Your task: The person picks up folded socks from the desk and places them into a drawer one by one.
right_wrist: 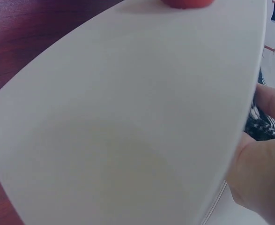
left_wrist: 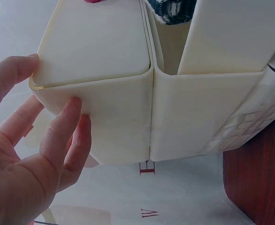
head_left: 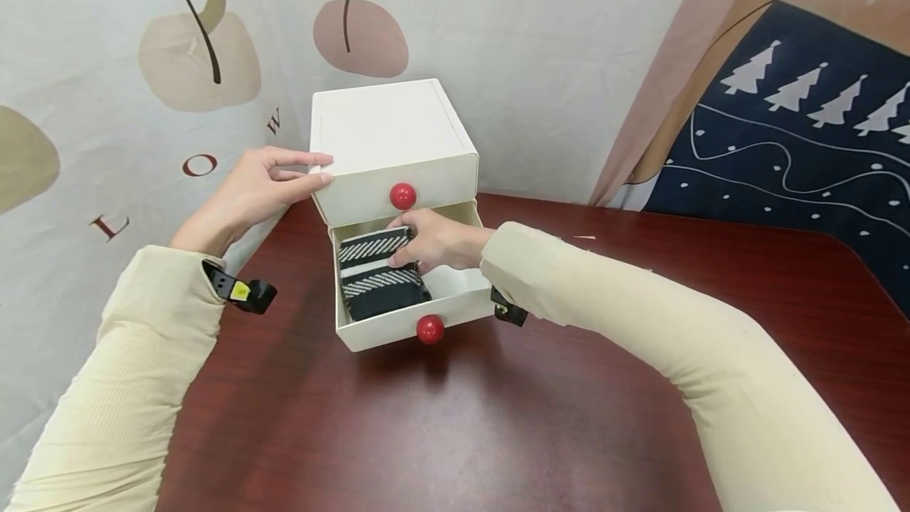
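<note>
A white two-drawer box (head_left: 391,121) stands on the table, its upper drawer closed and its lower drawer (head_left: 384,330) pulled out. Inside the lower drawer's left half lies a folded black cloth with white stripes (head_left: 380,291). My right hand (head_left: 441,239) reaches into that drawer and grips the cloth's right edge, thumb on top; some fingers are hidden. In the right wrist view the drawer front covers much of the hand (right_wrist: 263,173). With fairly straight fingers, my left hand (head_left: 263,184) touches the box's upper left front corner. The left wrist view shows fingertips (left_wrist: 74,105) against its side.
Each drawer front has a round red knob, the upper one (head_left: 402,196) and the lower one (head_left: 430,329). The dark red wooden table (head_left: 462,433) extends in front and to the right. A printed curtain (head_left: 533,62) hangs close behind and left of the box.
</note>
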A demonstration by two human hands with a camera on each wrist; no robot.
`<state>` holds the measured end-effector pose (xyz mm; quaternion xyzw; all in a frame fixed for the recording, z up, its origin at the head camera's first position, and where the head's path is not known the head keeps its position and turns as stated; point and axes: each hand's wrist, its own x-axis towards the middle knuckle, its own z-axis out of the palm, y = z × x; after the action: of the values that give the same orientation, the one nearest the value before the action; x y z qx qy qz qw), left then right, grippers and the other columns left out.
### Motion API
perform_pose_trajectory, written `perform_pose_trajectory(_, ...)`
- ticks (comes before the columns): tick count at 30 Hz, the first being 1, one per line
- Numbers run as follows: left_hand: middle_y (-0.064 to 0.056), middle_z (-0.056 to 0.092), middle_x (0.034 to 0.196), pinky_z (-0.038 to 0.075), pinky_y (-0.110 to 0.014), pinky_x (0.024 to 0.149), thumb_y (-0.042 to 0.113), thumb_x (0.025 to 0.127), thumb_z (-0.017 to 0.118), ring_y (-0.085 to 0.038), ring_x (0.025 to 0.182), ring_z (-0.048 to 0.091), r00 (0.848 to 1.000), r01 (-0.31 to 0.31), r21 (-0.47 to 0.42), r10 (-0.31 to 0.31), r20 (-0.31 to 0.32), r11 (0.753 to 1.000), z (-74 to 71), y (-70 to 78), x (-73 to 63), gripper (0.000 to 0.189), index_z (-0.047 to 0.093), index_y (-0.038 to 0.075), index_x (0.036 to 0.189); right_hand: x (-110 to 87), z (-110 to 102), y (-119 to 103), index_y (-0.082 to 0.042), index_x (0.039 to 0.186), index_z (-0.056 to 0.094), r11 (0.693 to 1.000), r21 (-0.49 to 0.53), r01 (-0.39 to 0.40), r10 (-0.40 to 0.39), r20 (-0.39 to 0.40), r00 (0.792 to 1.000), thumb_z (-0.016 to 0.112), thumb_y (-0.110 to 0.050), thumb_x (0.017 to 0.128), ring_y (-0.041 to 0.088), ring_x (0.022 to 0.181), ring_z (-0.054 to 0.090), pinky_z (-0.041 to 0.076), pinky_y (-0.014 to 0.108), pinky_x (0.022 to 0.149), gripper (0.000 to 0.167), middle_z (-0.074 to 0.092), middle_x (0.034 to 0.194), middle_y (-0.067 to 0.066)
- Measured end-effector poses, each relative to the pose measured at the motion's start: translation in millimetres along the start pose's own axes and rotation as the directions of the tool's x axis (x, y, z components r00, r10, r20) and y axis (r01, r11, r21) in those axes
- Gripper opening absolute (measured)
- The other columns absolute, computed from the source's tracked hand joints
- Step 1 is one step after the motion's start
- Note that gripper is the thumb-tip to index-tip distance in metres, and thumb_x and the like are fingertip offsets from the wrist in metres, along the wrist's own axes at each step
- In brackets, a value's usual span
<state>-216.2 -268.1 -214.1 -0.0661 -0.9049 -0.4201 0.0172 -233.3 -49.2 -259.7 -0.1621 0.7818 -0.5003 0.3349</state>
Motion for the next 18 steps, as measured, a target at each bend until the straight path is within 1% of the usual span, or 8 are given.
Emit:
perform_pose_trajectory(5, -0.009, 0.048, 0.127, 0.037, -0.036, 0.088, 0.039, 0.081, 0.062, -0.013, 0.102, 0.054, 1.000, 0.005, 0.000, -0.005, 0.003, 1.000, 0.3, 0.8, 0.0, 0.049, 0.055, 0.014, 0.122, 0.5, -2.3, 0.6, -0.003, 0.122, 0.044, 0.999, 0.026, -0.031, 0.031, 0.013, 0.999, 0.058, 0.005, 0.082, 0.023, 0.086, 0.055, 0.050, 0.033, 0.072, 0.044, 0.052, 0.105, 0.014)
perform_pose_trajectory(9, -0.009, 0.048, 0.127, 0.037, -0.036, 0.088, 0.040, 0.081, 0.062, -0.012, 0.101, 0.054, 1.000, 0.010, -0.002, -0.010, 0.006, 1.000, 0.2, 1.2, -0.6, 0.049, 0.055, 0.015, 0.123, 2.1, -4.2, 1.7, -0.002, 0.126, 0.041, 0.997, 0.060, -0.051, 0.050, 0.014, 0.999, 0.057, 0.005, 0.083, 0.023, 0.089, 0.055, 0.048, 0.035, 0.077, 0.046, 0.051, 0.107, 0.014)
perform_pose_trajectory(14, -0.009, 0.048, 0.126, 0.036, -0.038, 0.089, 0.041, 0.081, 0.062, -0.011, 0.101, 0.054, 1.000, 0.011, -0.009, -0.011, 0.008, 1.000, 0.5, 1.6, -0.9, 0.049, 0.055, 0.016, 0.122, 2.9, -7.2, 4.1, -0.003, 0.128, 0.042, 0.992, 0.105, -0.067, 0.068, -0.008, 0.998, 0.056, 0.004, 0.084, 0.023, 0.093, 0.055, 0.044, 0.037, 0.085, 0.046, 0.051, 0.110, 0.013)
perform_pose_trajectory(18, -0.009, 0.048, 0.126, 0.036, -0.038, 0.089, 0.040, 0.081, 0.062, -0.010, 0.100, 0.054, 1.000, 0.008, -0.015, -0.008, 0.009, 1.000, 0.8, 1.5, -0.8, 0.049, 0.055, 0.015, 0.122, 2.5, -9.4, 7.0, -0.004, 0.128, 0.043, 0.992, 0.105, -0.063, 0.065, -0.023, 0.998, 0.056, 0.003, 0.085, 0.022, 0.099, 0.052, 0.040, 0.039, 0.090, 0.046, 0.049, 0.113, 0.012)
